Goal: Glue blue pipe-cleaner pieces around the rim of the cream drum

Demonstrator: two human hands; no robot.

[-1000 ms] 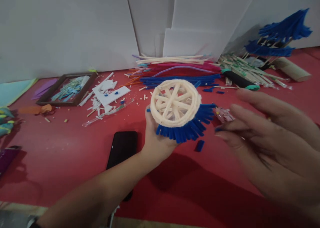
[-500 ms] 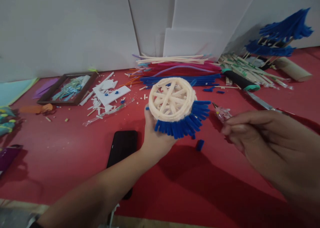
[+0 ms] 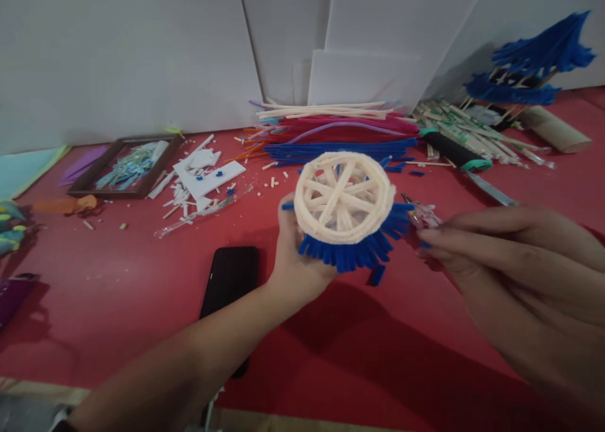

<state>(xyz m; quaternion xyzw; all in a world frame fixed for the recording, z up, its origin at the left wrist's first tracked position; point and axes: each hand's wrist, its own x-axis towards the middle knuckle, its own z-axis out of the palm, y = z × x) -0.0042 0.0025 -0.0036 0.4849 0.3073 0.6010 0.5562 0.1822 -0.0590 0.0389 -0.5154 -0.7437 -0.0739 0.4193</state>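
- Holding cream wheel (image 3: 338, 196) aloft over red table (image 3: 118, 318), near middle of view, spoked face tilted toward camera
- Clamping it from left and below with left hand (image 3: 299, 258), thumb along side, other fingers mostly hidden behind
- Pinching small blue snippet (image 3: 424, 244) in right hand (image 3: 510, 262), thumb and forefinger together, to right of wheel and apart from it; snippet mostly covered by fingertips
- Done, by the look of it: ring and spokes formed, crossing at centre; blue fringe (image 3: 347, 256) packed close below ring, along near edge and round to right, splayed outward
- Also in place or resting there, cannot tell which: lone blue stub (image 3: 287, 206) jutting at left, beside thumb
- Remaining, as judged: no fringe visible along far edge, though possibly hidden by ring; round looking part-covered, not closed
- Lying loose on table, just below fringe in view: blue offcut (image 3: 376, 275)
- Lying behind wheel: bundle of blue stems (image 3: 293, 154); farther right, dark-handled blade (image 3: 456, 150)
- Lying partly under left forearm in view: black phone (image 3: 229, 280)
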